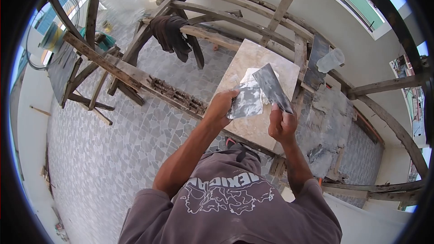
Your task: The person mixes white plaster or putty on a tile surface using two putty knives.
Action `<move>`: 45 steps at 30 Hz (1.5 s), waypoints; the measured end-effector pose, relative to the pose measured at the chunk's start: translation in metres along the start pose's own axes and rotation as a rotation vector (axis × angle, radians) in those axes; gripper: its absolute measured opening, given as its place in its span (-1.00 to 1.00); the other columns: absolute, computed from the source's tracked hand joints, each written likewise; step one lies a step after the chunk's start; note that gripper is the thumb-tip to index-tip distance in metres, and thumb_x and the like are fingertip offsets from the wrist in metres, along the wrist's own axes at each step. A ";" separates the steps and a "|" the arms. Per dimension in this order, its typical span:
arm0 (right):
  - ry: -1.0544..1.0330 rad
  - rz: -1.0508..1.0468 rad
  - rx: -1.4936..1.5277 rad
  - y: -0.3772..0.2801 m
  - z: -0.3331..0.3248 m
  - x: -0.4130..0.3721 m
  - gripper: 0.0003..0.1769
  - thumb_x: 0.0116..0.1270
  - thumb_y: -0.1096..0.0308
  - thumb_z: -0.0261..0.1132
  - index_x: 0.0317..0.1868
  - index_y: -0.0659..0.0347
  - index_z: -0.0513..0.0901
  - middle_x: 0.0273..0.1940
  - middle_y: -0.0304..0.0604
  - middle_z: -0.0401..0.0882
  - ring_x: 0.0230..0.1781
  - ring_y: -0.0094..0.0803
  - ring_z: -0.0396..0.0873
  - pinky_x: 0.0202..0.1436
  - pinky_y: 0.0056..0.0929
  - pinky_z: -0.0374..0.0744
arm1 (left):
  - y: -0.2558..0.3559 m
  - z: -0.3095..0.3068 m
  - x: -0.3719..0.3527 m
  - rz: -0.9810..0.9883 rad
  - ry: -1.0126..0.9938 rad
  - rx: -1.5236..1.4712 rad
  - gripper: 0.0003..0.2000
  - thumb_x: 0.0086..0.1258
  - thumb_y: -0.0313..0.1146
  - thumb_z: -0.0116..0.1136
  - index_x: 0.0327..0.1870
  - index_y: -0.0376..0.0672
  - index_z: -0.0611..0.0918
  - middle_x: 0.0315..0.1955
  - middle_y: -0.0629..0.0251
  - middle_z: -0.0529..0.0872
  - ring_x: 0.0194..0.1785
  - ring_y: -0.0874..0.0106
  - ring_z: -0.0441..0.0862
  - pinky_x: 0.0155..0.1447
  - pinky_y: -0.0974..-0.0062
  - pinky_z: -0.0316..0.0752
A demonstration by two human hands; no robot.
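My left hand is closed around one edge of a flat metal putty blade, which is smeared with white paste. In my right hand, gripped at its lower end, is a second grey metal putty blade, tilted up and to the left. The two blades come close together, the right one overlapping the left one's upper corner in this view. Beneath them lies a pale stained board. A mound of white paste on the board shows behind the blades and is partly hidden by them.
Wooden scaffold beams run behind the board. A dark cloth hangs over one beam at the left. On the right are a translucent plastic container and a plaster-crusted plank. Below spreads a grey stone-patterned floor.
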State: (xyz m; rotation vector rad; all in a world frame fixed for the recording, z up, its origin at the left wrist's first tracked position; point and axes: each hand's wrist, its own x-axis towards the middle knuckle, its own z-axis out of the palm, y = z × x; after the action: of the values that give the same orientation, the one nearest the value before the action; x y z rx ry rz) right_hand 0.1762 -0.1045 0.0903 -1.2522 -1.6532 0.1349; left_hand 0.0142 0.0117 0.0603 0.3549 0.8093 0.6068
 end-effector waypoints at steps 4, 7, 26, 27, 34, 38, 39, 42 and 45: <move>-0.288 -0.218 0.133 -0.012 -0.005 0.025 -0.23 0.11 0.76 0.23 0.39 0.24 0.36 0.47 0.15 0.24 0.52 0.01 0.21 0.55 -0.06 0.23 | 0.003 -0.012 0.013 0.108 -0.188 0.047 -0.74 0.55 -0.43 -0.04 0.11 -0.43 0.49 -0.14 0.10 0.68 -0.18 0.41 0.75 -0.14 0.48 0.74; -0.369 -0.256 -0.021 -0.006 -0.006 0.018 -0.12 0.00 0.80 0.26 0.41 0.13 0.37 0.49 0.00 0.26 0.50 -0.01 0.23 0.57 -0.02 0.27 | 0.025 0.005 -0.015 0.136 -0.206 0.084 -0.76 0.56 -0.41 -0.05 0.09 -0.38 0.47 -0.11 0.11 0.68 -0.18 0.44 0.75 -0.15 0.48 0.73; 0.099 0.870 1.264 0.023 -0.043 0.007 -0.57 0.47 0.61 0.01 0.32 0.38 0.43 0.16 -0.09 0.58 0.16 -0.36 0.57 0.28 -0.30 0.53 | 0.050 -0.045 0.020 0.284 -0.123 0.407 -0.71 0.54 -0.33 0.04 0.13 -0.33 0.51 -0.19 0.29 0.71 -0.26 0.63 0.67 -0.17 0.64 0.59; 0.131 0.885 1.304 0.019 -0.041 0.012 -0.64 0.50 0.56 0.06 0.26 0.47 0.44 0.13 -0.09 0.59 0.13 -0.38 0.58 0.27 -0.30 0.54 | 0.045 -0.046 0.022 0.259 -0.143 0.382 -0.71 0.54 -0.34 0.04 0.13 -0.33 0.51 -0.20 0.30 0.72 -0.28 0.63 0.67 -0.18 0.64 0.60; 0.088 0.998 1.224 0.048 -0.012 0.019 -0.69 0.51 0.48 0.13 0.18 0.45 0.47 0.04 -0.09 0.60 0.05 -0.39 0.60 0.20 -0.31 0.58 | 0.014 -0.040 0.022 0.128 -0.277 0.314 -0.70 0.53 -0.36 0.03 0.16 -0.35 0.51 -0.23 0.30 0.73 -0.35 0.63 0.70 -0.28 0.67 0.62; 0.019 1.063 1.107 0.062 0.002 0.016 -0.70 0.50 0.45 0.16 0.13 0.47 0.50 -0.04 -0.11 0.63 -0.07 -0.41 0.63 0.10 -0.34 0.62 | 0.013 -0.037 0.023 0.123 -0.282 0.329 -0.70 0.53 -0.37 0.03 0.16 -0.35 0.52 -0.24 0.30 0.73 -0.35 0.64 0.69 -0.27 0.67 0.61; -0.008 1.081 1.071 0.064 0.003 0.014 -0.71 0.50 0.44 0.17 0.12 0.47 0.51 -0.06 -0.12 0.63 -0.10 -0.41 0.64 0.07 -0.34 0.63 | 0.014 -0.036 0.022 0.124 -0.277 0.333 -0.70 0.53 -0.37 0.03 0.16 -0.34 0.52 -0.24 0.30 0.73 -0.35 0.64 0.69 -0.27 0.67 0.61; -0.143 1.157 1.041 0.066 0.004 0.003 -0.72 0.49 0.44 0.19 0.09 0.48 0.53 -0.11 -0.15 0.64 -0.16 -0.42 0.66 -0.01 -0.37 0.66 | 0.018 -0.044 0.026 0.141 -0.289 0.436 -0.70 0.53 -0.37 0.03 0.16 -0.35 0.52 -0.23 0.30 0.73 -0.35 0.63 0.69 -0.25 0.66 0.61; -0.330 1.212 0.992 0.065 -0.001 -0.009 -0.66 0.49 0.44 0.18 0.16 0.52 0.49 -0.03 -0.09 0.63 -0.10 -0.43 0.64 0.06 -0.38 0.62 | 0.024 -0.050 0.031 0.145 -0.294 0.367 -0.70 0.55 -0.37 0.04 0.19 -0.34 0.48 -0.21 0.29 0.73 -0.32 0.63 0.71 -0.26 0.65 0.63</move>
State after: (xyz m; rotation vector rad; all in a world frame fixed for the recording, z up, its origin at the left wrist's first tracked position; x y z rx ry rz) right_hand 0.2196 -0.0827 0.0457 -1.2367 -0.6068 1.7193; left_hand -0.0164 0.0535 0.0228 0.8244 0.6121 0.5230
